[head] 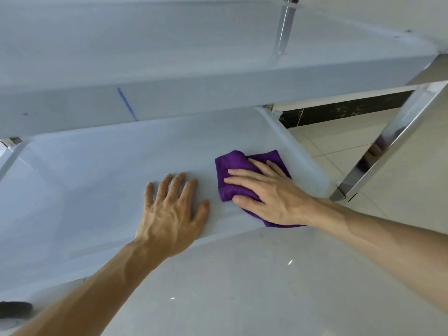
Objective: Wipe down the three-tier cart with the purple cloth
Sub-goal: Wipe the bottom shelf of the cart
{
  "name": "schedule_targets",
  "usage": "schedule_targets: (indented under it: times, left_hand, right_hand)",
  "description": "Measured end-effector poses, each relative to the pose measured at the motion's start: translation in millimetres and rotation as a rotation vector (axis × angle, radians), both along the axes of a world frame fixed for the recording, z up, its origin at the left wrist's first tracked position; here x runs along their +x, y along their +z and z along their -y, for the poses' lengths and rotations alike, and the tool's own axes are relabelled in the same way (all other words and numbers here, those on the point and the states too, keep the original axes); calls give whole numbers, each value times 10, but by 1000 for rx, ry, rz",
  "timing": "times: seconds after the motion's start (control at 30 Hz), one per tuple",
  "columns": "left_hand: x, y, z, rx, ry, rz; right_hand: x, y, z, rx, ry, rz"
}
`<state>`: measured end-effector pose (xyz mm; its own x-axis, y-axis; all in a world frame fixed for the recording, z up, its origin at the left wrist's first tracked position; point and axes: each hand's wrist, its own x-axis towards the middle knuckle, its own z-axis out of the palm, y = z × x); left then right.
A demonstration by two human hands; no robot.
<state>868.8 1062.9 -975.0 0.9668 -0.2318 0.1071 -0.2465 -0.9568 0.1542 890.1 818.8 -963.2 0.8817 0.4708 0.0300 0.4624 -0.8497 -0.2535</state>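
The pale grey cart fills the view, with an upper shelf (169,57) across the top and a lower shelf (97,170) beneath it. A folded purple cloth (232,163) lies on the lower shelf near its right end. My right hand (264,190) presses flat on the cloth, fingers straight and spread. To the left of the cloth, my left hand (169,209) rests flat on the bare shelf surface near its front rim, fingers spread.
A chrome corner post (397,132) rises at the right end of the cart, and another post (284,27) stands at the back. Pale floor tiles (242,287) lie below and to the right. A dark wheel (14,309) shows at the bottom left.
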Motion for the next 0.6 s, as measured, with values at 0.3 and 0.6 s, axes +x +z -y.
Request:
schedule_targets:
  times: [0.3,0.6]
  left_hand:
    - [-45,118,-20,85,-21,-53]
    - [-230,829,239,-17,-402,34]
  right_hand:
    - [-539,183,1027,-194,13,94]
    - [-932,407,1046,392,-391,-14]
